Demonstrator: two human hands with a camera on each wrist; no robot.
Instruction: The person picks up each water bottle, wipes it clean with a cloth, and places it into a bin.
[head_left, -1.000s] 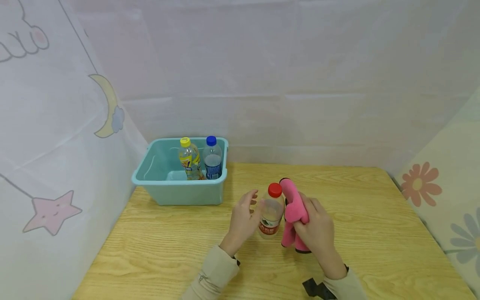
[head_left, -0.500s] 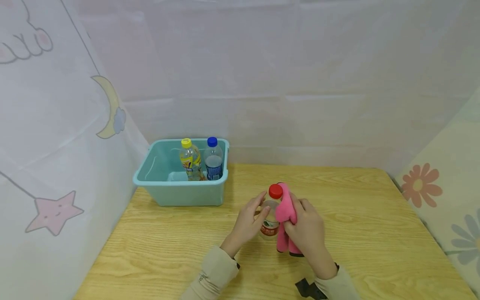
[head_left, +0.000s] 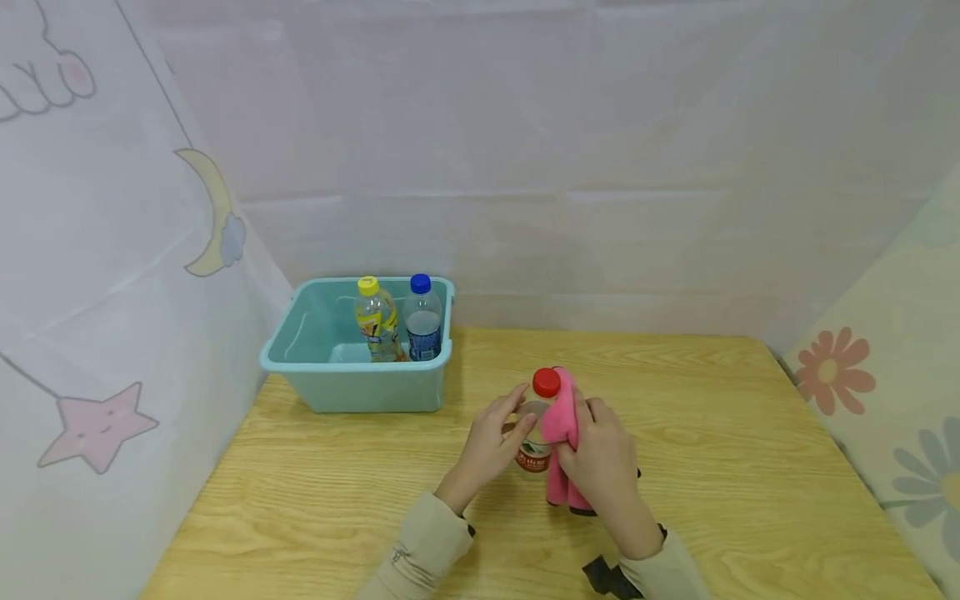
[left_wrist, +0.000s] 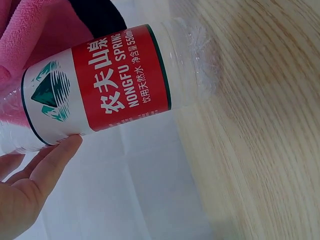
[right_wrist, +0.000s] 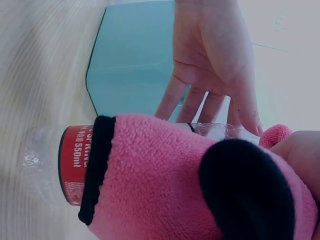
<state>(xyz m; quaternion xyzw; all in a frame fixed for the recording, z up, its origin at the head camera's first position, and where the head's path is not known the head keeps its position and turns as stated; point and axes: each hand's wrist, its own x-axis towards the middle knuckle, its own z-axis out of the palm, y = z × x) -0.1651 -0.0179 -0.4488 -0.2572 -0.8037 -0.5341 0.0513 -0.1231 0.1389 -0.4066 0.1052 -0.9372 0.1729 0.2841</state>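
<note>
A clear plastic water bottle (head_left: 534, 458) with a red cap and a red-and-white label stands upright on the wooden table. My left hand (head_left: 489, 442) lightly holds its upper left side, thumb in front and fingers behind; in the left wrist view, fingertips (left_wrist: 72, 142) touch the bottle by the label. From the other side, my right hand (head_left: 603, 454) grips a pink cloth (head_left: 561, 417) with black edging and holds it against the bottle. In the right wrist view, the cloth (right_wrist: 155, 175) covers much of the bottle (right_wrist: 42, 162).
At the back left stands a light-blue plastic basin (head_left: 367, 392). Inside it are a yellow-capped bottle (head_left: 378, 321) and a blue-capped bottle (head_left: 423, 325). Printed fabric hangs behind and beside the table (head_left: 697, 467). A black strap piece (head_left: 611, 577) shows by the right sleeve.
My right hand has moved left, bringing the pink cloth from beside the bottle onto its right side. My left hand has come in from near the bottle to hold it.
</note>
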